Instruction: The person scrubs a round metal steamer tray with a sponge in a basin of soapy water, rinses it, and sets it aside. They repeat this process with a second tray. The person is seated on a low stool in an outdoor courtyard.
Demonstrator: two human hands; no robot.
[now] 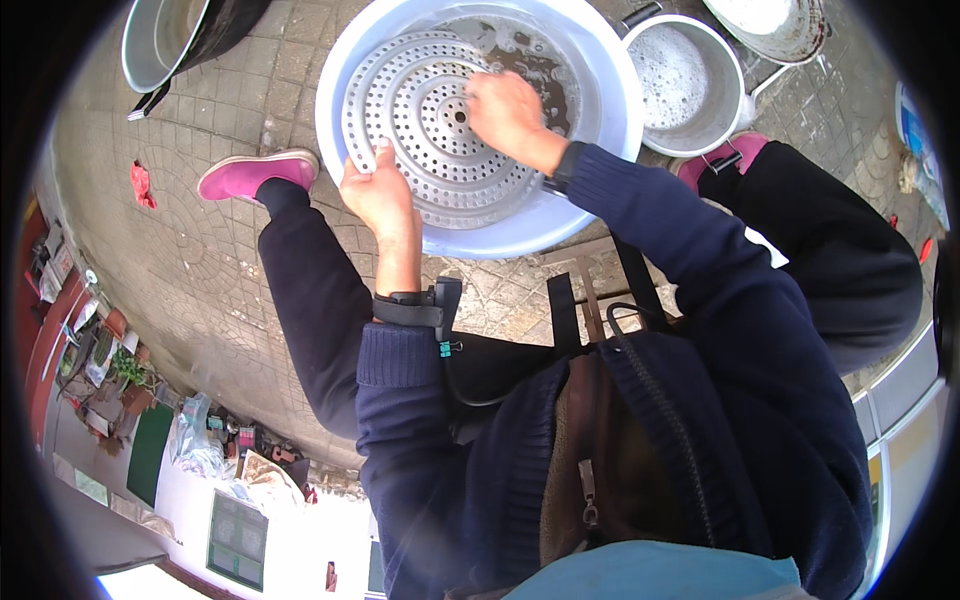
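A round perforated metal steamer plate (450, 184) lies tilted in a pale blue plastic basin (517, 244), which holds dark, foamy water (536, 67). My left hand (381, 187) grips the plate's lower left rim, thumb on top and fingers hidden beneath. Over the plate, just right of its centre hole, my right hand (506, 112) is curled and slightly blurred. Whether it holds a scrubber or cloth under the fingers cannot be seen.
Right of the basin stands a metal pot (731, 112) with foamy water, near a soiled pan (802, 49). A deep dark pot (217, 37) lies at the upper left. A red scrap (142, 185) is on the paving. My pink shoes (262, 174) flank the basin.
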